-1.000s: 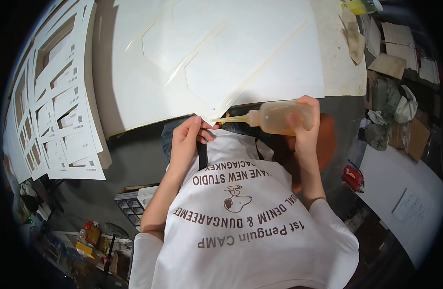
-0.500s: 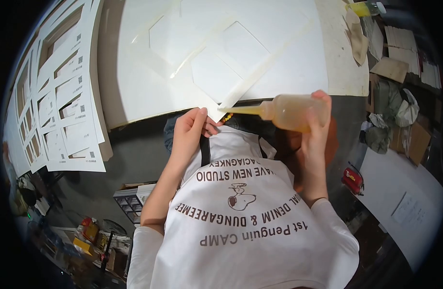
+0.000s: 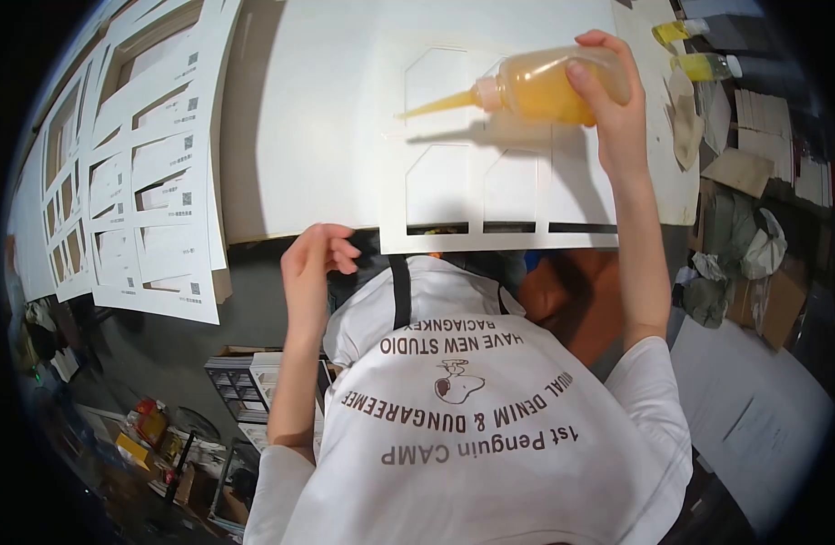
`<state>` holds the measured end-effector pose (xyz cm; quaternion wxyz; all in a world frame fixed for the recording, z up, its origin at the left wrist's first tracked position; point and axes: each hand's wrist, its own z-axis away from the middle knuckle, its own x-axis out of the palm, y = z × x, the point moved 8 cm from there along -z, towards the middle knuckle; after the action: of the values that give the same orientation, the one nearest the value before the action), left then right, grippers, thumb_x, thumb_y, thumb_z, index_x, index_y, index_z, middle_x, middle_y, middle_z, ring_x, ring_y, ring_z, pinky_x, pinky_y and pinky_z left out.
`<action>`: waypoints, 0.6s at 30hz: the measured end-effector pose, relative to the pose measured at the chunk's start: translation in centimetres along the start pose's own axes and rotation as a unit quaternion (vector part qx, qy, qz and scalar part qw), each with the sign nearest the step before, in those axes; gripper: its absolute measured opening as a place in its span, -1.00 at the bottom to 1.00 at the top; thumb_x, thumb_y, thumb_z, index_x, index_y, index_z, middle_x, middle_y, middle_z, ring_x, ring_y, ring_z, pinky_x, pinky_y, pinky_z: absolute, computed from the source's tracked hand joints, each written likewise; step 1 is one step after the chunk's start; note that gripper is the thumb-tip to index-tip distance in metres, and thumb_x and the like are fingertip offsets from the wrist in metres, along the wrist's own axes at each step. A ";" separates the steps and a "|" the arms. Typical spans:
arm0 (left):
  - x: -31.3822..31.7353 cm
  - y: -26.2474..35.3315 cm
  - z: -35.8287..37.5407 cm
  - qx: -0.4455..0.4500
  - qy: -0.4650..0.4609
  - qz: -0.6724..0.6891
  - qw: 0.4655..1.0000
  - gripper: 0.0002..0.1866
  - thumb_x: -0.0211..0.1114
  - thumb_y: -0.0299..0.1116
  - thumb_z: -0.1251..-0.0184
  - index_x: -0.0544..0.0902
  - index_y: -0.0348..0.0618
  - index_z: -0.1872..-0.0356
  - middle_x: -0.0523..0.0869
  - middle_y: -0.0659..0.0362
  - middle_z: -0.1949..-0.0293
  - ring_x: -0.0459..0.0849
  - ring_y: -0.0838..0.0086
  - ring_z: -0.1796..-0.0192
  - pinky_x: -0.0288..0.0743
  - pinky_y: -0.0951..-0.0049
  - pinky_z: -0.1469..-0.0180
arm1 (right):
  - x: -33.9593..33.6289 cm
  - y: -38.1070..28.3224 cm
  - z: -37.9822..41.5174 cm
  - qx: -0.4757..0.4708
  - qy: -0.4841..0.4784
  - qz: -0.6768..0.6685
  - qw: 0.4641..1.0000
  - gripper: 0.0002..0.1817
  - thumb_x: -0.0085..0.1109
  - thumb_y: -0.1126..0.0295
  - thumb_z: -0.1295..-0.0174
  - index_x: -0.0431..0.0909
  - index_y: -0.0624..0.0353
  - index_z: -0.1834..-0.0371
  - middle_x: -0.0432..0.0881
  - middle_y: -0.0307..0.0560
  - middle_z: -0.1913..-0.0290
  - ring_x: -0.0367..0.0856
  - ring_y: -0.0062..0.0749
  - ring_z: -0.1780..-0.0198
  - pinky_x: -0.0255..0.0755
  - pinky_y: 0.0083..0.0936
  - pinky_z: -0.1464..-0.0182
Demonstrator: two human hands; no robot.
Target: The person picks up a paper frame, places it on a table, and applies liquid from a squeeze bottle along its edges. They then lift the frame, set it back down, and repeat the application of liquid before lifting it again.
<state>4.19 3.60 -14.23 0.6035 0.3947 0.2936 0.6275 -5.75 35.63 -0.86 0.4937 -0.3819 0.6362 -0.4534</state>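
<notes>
My right hand (image 3: pixel 610 95) is wrapped round a translucent squeeze bottle (image 3: pixel 537 86) of amber liquid. The bottle lies tilted on its side over the table, its long thin nozzle pointing left and casting a shadow. Below it is a white card frame (image 3: pixel 393 195) with several cut-out windows, some with angled corners. Its lower strip juts past the table's front edge. To the left of that frame, my left hand (image 3: pixel 318 262) hangs just off the table edge, fingers loosely bent, holding nothing and touching nothing I can see.
A stack of printed white cards with cut windows (image 3: pixel 204 263) overhangs the table at left. The white tabletop (image 3: pixel 322 118) lies ahead. At far right are two bottles of yellow liquid (image 3: pixel 699 66), a beige cloth (image 3: pixel 685 127), piled cardboard and plastic bags (image 3: pixel 765 227).
My right hand has raised the bottle forward, away from my body. My left hand has let go of the card's corner and moved left. The windowed card now lies straight along the table edge.
</notes>
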 end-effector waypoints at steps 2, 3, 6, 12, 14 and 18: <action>-1.7 -0.9 1.2 0.033 0.092 0.087 0.991 -0.68 -0.12 -0.25 -0.42 0.51 -0.30 0.26 0.59 0.20 0.49 0.45 0.65 0.56 0.31 0.68 0.49 | 0.2 1.2 -2.2 0.014 -0.003 0.034 0.999 -0.62 0.24 0.20 -0.07 0.41 0.03 0.07 0.48 -0.36 0.24 0.41 -0.76 0.25 0.21 -0.82 0.43; -1.1 -1.8 1.6 -0.006 0.079 0.084 0.993 -0.69 -0.11 -0.26 -0.41 0.51 -0.29 0.26 0.58 0.21 0.48 0.44 0.67 0.55 0.31 0.68 0.48 | 0.5 1.5 -3.1 0.009 -0.005 0.029 1.000 -0.61 0.24 0.18 -0.06 0.42 0.02 0.07 0.48 -0.37 0.26 0.40 -0.78 0.27 0.16 -0.83 0.47; 1.4 -4.6 2.7 -0.106 0.000 0.051 0.993 -0.76 -0.06 -0.33 -0.38 0.53 -0.27 0.22 0.58 0.22 0.44 0.41 0.71 0.53 0.28 0.71 0.48 | 1.2 2.7 -5.7 0.001 -0.010 0.024 1.000 -0.61 0.24 0.13 -0.05 0.43 -0.01 0.08 0.49 -0.40 0.29 0.39 -0.81 0.31 0.06 -0.84 0.55; 4.9 -6.1 3.0 -0.103 -0.155 0.044 0.981 -0.79 0.07 -0.54 -0.27 0.53 -0.28 0.09 0.60 0.32 0.42 0.32 0.83 0.51 0.14 0.79 0.46 | 1.0 5.2 -8.8 0.028 0.003 0.038 0.999 -0.62 0.24 0.10 -0.04 0.44 -0.05 0.10 0.49 -0.42 0.29 0.38 -0.80 0.30 0.08 -0.81 0.54; 5.1 -5.6 2.7 -0.117 -0.157 0.057 0.979 -0.78 0.12 -0.51 -0.26 0.53 -0.30 0.07 0.62 0.29 0.42 0.35 0.84 0.49 0.16 0.79 0.43 | 0.9 5.5 -9.3 0.023 0.010 0.049 0.998 -0.63 0.24 0.09 -0.04 0.45 -0.06 0.12 0.49 -0.42 0.29 0.38 -0.80 0.30 0.09 -0.80 0.53; 5.6 -5.5 2.3 -0.116 -0.137 0.097 0.979 -0.80 0.15 -0.52 -0.24 0.56 -0.29 0.11 0.64 0.28 0.41 0.36 0.85 0.50 0.17 0.79 0.46 | 0.9 5.9 -9.9 0.020 0.025 0.038 0.999 -0.63 0.26 0.11 -0.03 0.45 -0.05 0.13 0.49 -0.41 0.27 0.41 -0.77 0.25 0.16 -0.79 0.47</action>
<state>9.29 9.43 -16.85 0.6160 0.4307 0.0936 0.6529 -15.86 38.55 -5.74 0.5023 -0.3359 0.6534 -0.4560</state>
